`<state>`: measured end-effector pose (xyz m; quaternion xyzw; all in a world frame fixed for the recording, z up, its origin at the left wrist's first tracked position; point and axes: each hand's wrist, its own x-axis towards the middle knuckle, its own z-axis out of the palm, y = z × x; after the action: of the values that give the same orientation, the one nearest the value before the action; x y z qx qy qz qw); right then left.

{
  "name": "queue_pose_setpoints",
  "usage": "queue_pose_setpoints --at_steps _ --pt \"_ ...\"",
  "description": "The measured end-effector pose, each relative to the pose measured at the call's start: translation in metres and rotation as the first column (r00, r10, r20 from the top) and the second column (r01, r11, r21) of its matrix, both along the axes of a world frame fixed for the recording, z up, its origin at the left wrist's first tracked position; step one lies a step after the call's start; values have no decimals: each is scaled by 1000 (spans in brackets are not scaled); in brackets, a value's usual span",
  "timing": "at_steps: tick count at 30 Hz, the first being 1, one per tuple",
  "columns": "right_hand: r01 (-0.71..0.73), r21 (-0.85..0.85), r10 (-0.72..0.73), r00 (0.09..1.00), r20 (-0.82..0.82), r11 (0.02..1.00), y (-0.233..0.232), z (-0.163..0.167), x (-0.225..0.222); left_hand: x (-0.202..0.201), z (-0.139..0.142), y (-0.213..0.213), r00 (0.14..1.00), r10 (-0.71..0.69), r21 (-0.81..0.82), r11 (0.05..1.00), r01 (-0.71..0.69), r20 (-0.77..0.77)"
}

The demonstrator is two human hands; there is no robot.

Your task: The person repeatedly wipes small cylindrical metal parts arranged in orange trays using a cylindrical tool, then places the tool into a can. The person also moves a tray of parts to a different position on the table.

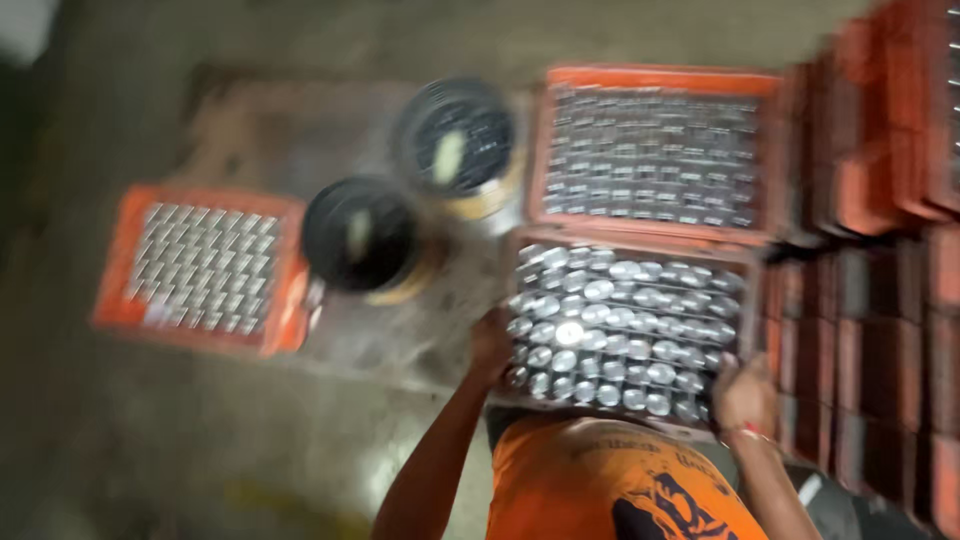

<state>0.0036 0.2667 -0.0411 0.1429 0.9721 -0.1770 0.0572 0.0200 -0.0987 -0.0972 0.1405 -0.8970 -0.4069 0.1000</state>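
Note:
The picture is blurred by motion. My left hand grips the left side of a crate, and my right hand grips its near right corner. The crate is packed with several rows of shiny round metal pieces. I hold it in front of my orange shirt, above the floor. Its far edge is close to a second orange crate, which is filled with small metal parts.
A third orange crate of metal parts lies on the concrete floor at the left. Two round black buckets stand between the crates. Stacks of orange crates line the right side.

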Motion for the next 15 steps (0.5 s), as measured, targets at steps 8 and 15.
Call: queue_pose_setpoints --at_steps 8,15 --pt "-171 239 213 964 -160 956 -58 21 8 26 27 -58 972 236 -269 935 -232 -19" --pt "-356 120 372 828 -419 927 -190 59 25 35 86 -254 924 380 -514 784 -348 -47"
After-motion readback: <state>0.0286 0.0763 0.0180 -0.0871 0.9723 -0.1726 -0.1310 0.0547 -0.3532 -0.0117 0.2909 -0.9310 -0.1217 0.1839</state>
